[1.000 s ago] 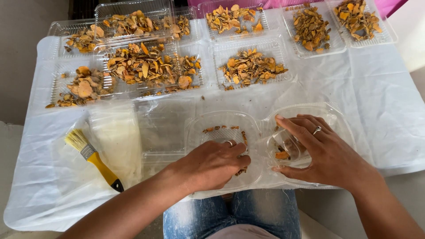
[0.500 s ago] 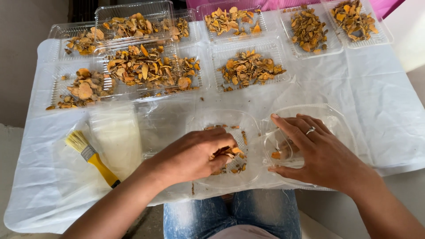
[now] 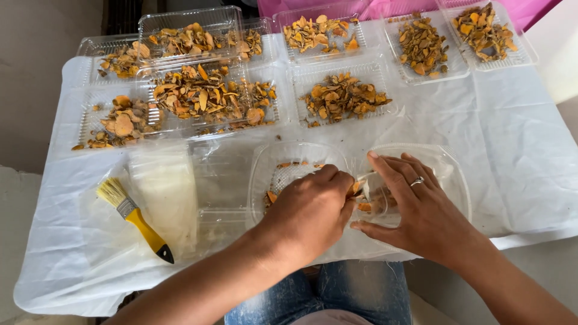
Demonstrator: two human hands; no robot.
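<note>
An open clear clamshell container point(image 3: 265, 162) lies at the table's near edge, with a few dried orange slices point(image 3: 271, 195) left in its left half. My left hand point(image 3: 310, 210) is pinched on a small bunch of those slices, its fingertips at the mouth of a small clear cup point(image 3: 374, 201) that sits in the container's right half point(image 3: 451, 174). My right hand point(image 3: 418, 207) curls around that cup from the right, thumb below and fingers above. The cup holds a few orange pieces, partly hidden by both hands.
Several clear trays of dried orange slices point(image 3: 343, 96) line the far half of the white plastic sheet point(image 3: 530, 150). A yellow-handled brush point(image 3: 135, 219) lies at the left beside a stack of clear bags point(image 3: 162, 186). My knees in jeans point(image 3: 337, 289) sit under the near edge.
My left hand scooped slices from the container's left half, then carried them right to the cup. My right hand stayed on the cup.
</note>
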